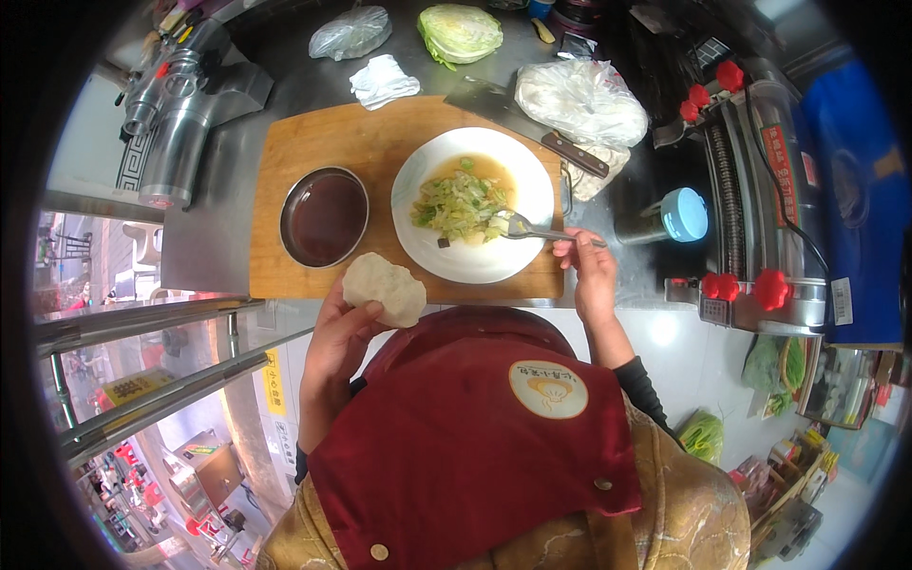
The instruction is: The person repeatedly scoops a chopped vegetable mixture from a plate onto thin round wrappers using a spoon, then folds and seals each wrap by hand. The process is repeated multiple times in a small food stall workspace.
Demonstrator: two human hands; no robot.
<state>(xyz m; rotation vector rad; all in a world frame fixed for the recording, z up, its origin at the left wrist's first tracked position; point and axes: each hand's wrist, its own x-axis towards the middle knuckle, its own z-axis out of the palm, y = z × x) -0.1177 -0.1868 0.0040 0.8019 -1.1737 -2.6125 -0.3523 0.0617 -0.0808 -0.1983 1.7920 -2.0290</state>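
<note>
My left hand [344, 334] is closed around a pale, torn piece of steamed bun [384, 291], just off the front edge of the wooden cutting board [380, 133]. In my right hand [591, 275] is a metal fork [556, 235], its handle pinched between thumb and fingers. The fork's head rests in chopped cabbage [461, 204], which lies in some broth on a white plate [413, 171]. Left of the plate, a round metal bowl [324, 217] with a dark, reddish-brown inside sits on the board.
A cleaver [576, 152] lies across the board's far right corner. Behind are a half cabbage [461, 36], a white cloth [384, 83] and plastic bags [581, 100]. To the right stand a blue-lidded jar [682, 216] and a roller machine [760, 190]; a metal machine [180, 142] is at left.
</note>
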